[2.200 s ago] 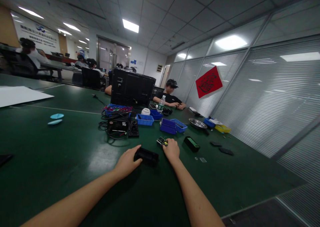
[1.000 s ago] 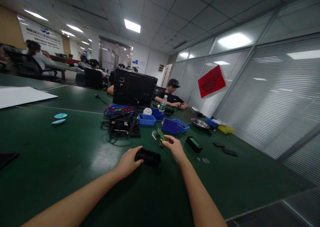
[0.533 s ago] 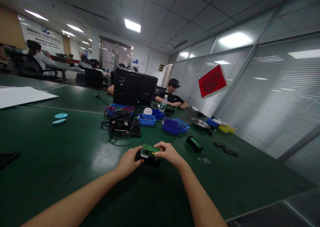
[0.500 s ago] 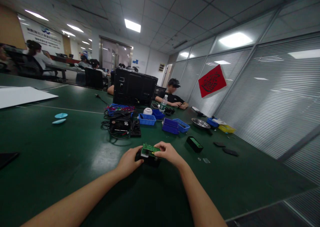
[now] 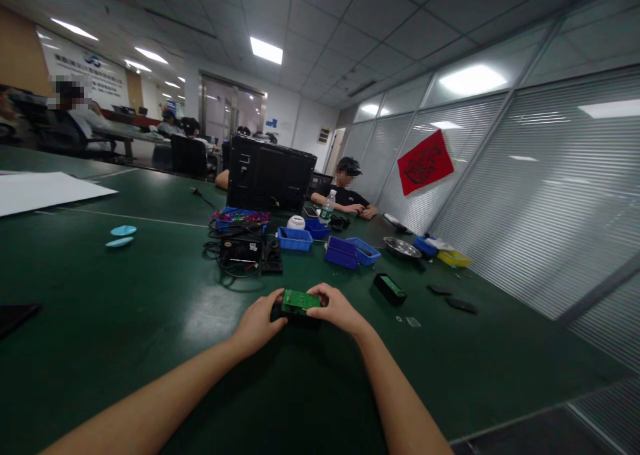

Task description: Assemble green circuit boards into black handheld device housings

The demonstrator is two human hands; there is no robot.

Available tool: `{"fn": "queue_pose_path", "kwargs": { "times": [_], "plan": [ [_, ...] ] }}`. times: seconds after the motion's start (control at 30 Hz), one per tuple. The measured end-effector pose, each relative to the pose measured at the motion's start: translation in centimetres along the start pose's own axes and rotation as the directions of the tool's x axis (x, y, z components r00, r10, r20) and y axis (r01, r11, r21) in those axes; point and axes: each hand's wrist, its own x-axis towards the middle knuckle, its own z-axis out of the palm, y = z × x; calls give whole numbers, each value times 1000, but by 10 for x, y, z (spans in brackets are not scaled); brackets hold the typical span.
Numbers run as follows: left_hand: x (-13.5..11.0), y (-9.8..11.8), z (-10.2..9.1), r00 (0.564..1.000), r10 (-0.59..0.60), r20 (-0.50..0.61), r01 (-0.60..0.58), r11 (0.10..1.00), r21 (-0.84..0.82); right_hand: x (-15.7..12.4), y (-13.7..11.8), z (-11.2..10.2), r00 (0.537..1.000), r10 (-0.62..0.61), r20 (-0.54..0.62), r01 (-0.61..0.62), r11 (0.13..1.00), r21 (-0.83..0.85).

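Observation:
A green circuit board (image 5: 299, 300) lies over the top of a black box-shaped casing (image 5: 303, 319) on the table in front of me. My left hand (image 5: 259, 320) grips the casing's left end between thumb and fingers. At the other end, my right hand (image 5: 336, 308) has its thumb and fingers round the board's right edge. Whether those fingers also touch the casing is hidden. Off to the right stands a similar black casing (image 5: 390, 289) with a green board inside it.
Beyond my hands are blue bins (image 5: 295, 239), a dark electronic unit with cables (image 5: 243, 251), a bottle (image 5: 327, 207) and a monitor (image 5: 270, 173). A metal pan (image 5: 401, 247) and flat black pieces (image 5: 461, 305) lie right. A person (image 5: 345, 191) sits across the table.
The circuit board has gone from tilted to lying flatter and lower on the casing. My right hand has shifted slightly at the board's right end; my left hand stays in place.

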Motion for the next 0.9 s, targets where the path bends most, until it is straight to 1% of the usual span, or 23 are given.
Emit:
{"fn": "queue_pose_path", "kwargs": {
  "times": [0.27,0.47,0.57,0.63,0.73,0.8,0.9],
  "plan": [
    [2,-5,4,1000,27,-4,-26,999,25,0,5,0,999,-26,41,29,997,-78],
    [0,-2,2,1000,20,3,-20,1000,-5,0,7,-1,997,-5,74,3,1000,17],
    [0,-1,0,999,40,-18,-40,999,4,0,11,-2,997,25,71,-25,1000,8],
    [0,-1,-1,997,17,-71,-13,998,65,1,13,-1,993,65,98,-66,998,0],
    [1,0,-4,988,-26,-151,55,980,192,0,14,5,966,182,182,-198,977,74],
    [1,1,-5,992,-13,-125,41,973,226,0,11,14,944,237,227,-277,947,162],
    [1,3,-7,998,45,-42,-38,986,163,1,8,28,932,254,257,-324,904,281]
  ]
}}
